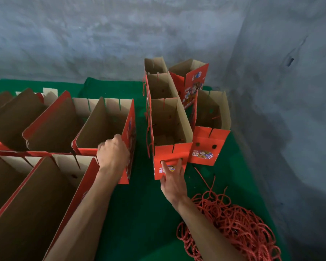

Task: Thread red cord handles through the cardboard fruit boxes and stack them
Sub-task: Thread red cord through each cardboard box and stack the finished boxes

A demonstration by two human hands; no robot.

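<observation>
Both forearms reach in from the bottom edge of the frame, and beside the right one, at lower right, a tangled heap of red cord point(231, 223) lies on the green mat point(139, 213). At centre, the right hand point(172, 182) presses spread, fairly straight fingers against the printed red flap of the nearest upright box point(170, 129), two fingertips set at the flap's two handle holes; it holds no cord that I can see. That box stands at the front of a cluster of opened boxes point(177, 85) running back toward the grey wall point(120, 34), several with cord already hanging down their sides. Left of centre, the left hand point(113, 153) curls its fingers over the red side wall of an unthreaded box point(105, 125), the last in rows of such boxes (flattened at a slant) filling the left of the frame. Judging by this, one box is being placed with the finished ones while the next is being claimed. The coming move would call for drawing that box clear of its row, then fetching a single cord from the heap without dragging the tangle along, and finding the holes with its end.
</observation>
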